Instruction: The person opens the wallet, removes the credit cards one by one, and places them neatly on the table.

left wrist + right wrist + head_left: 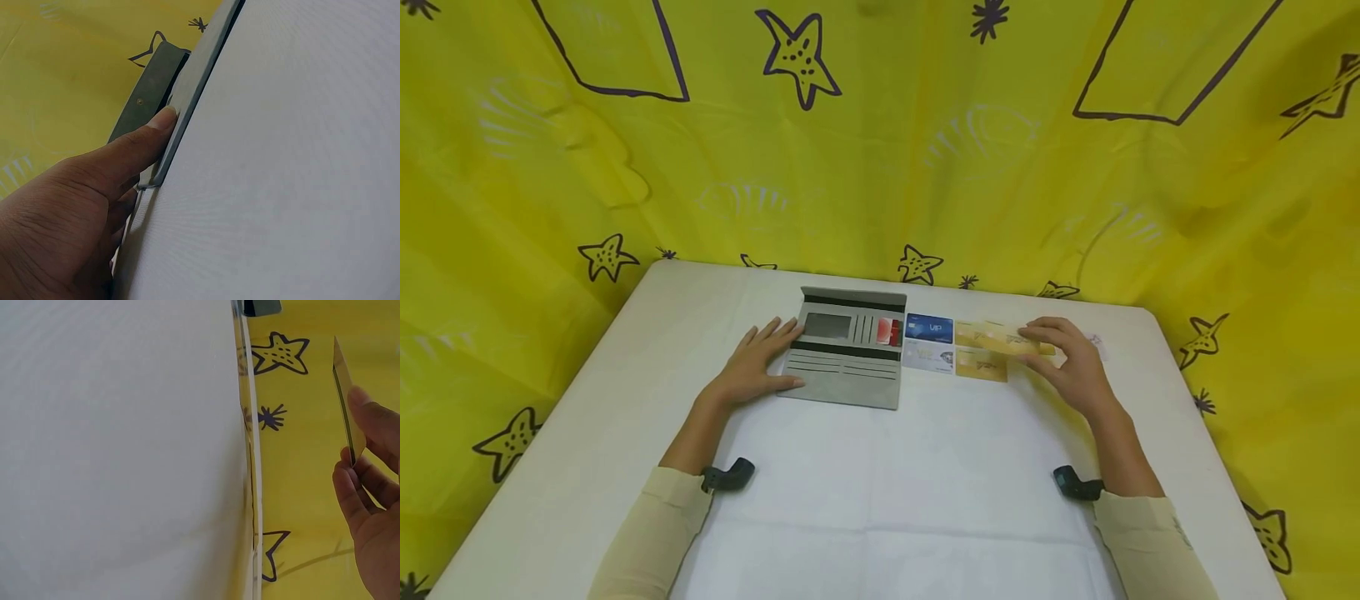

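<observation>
Left hand (756, 360) is resting spread fingers on an open gray wallet (846, 350) on the desk (805, 492), right hand (1071, 365) is pinching a gold card (1000, 338) over cards (929, 328) lying beside the wallet

The white table (820, 492) bears a grey wallet (842, 392) and cards (976, 365), seemingly plastic.

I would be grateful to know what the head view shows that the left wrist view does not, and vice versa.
Only the head view shows the right hand pinching a gold card, plus the blue VIP card and silver card on the table.

Only the left wrist view shows a small round stud on the wallet's flap.

Both show the left hand touching the wallet, the white tabletop and the yellow curtain.
</observation>
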`<state>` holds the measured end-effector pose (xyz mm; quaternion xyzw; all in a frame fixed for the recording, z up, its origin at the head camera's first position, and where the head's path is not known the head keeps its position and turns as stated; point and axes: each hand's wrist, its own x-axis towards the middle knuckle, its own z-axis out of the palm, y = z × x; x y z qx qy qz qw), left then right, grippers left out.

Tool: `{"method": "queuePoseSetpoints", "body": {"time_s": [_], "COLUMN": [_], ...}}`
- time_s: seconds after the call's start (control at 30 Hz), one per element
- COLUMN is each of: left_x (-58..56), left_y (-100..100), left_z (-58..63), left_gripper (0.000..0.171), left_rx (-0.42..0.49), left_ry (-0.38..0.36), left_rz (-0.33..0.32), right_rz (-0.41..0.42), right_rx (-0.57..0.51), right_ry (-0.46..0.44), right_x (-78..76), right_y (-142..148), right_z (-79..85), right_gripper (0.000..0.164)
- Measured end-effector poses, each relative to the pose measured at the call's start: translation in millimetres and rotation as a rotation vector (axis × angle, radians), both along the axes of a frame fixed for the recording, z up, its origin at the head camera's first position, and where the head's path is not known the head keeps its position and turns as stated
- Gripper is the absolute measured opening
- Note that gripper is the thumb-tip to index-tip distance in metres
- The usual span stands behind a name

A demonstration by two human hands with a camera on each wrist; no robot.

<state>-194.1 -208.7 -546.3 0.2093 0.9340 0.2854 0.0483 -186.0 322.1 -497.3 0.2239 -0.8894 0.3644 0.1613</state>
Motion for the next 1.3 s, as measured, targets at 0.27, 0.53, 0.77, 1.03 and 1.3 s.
{"method": "queuePoseSetpoints", "body": {"time_s": [0.27,0.53,0.77,1.03,1.3], "left_x": [-0.3,-0.1,1.1,2.2,0.3], "left_y": [-0.4,-0.3,0.2,0.3,-0.2], "left_z": [-0.9,0.5,1.6,3.6,0.3], "left_gripper": [0.096,0.096,0.096,0.095,0.096], "left_rx": [-0.003,-0.005,0.002,0.011,-0.004], "left_ry": [-0.002,-0.002,-0.007,0.007,-0.005], "left_rz": [0.0,-0.003,-0.003,-0.001,-0.002], "right_rz": [-0.045,-0.1,-0.126,-0.106,-0.119], "right_rx": [0.011,0.012,0.01,-0.039,-0.035], "right_ry": [-0.015,-0.041,-0.055,-0.11,-0.155], "right_x": [8.7,17.4,23.4,28.0,29.6], "right_y": [11.4,23.1,34.0,42.7,46.8], "right_z": [-0.3,-0.3,-1.7,-3.9,-7.7], "right_gripper": [0.042,0.041,0.041,0.039,0.035]}}
